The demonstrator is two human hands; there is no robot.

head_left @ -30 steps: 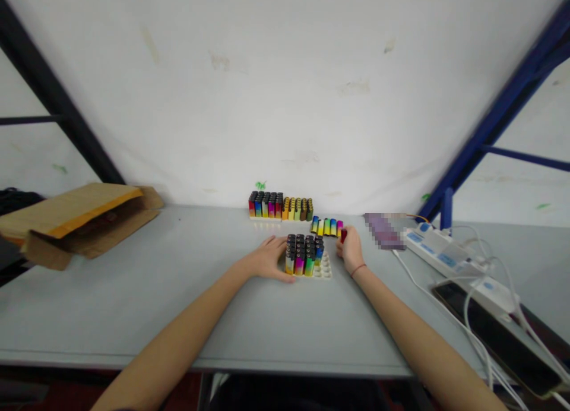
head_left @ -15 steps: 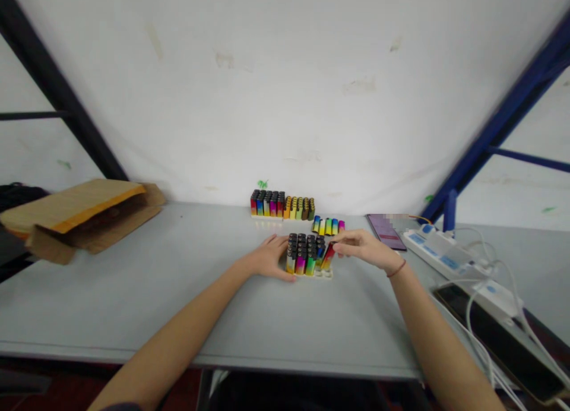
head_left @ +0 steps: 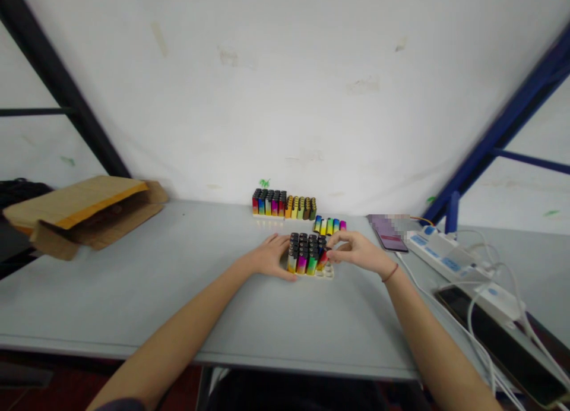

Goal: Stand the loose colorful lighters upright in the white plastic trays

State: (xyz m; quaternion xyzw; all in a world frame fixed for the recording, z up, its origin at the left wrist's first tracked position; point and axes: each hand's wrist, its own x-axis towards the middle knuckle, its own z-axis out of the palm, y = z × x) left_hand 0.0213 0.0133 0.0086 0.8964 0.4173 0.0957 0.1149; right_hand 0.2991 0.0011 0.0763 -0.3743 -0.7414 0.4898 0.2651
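Two hands (head_left: 356,252) hiding tray (head_left: 328,272), lighter (head_left: 323,259) blurred

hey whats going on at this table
A person is working on colourful lighters at a grey table. The left hand rests against the side of a white tray that is mostly filled with upright lighters. The right hand pinches a lighter at the tray's right end, over its open slots. A short row of loose lighters lies just behind, and a full tray stands by the wall. A cardboard box sits far left.
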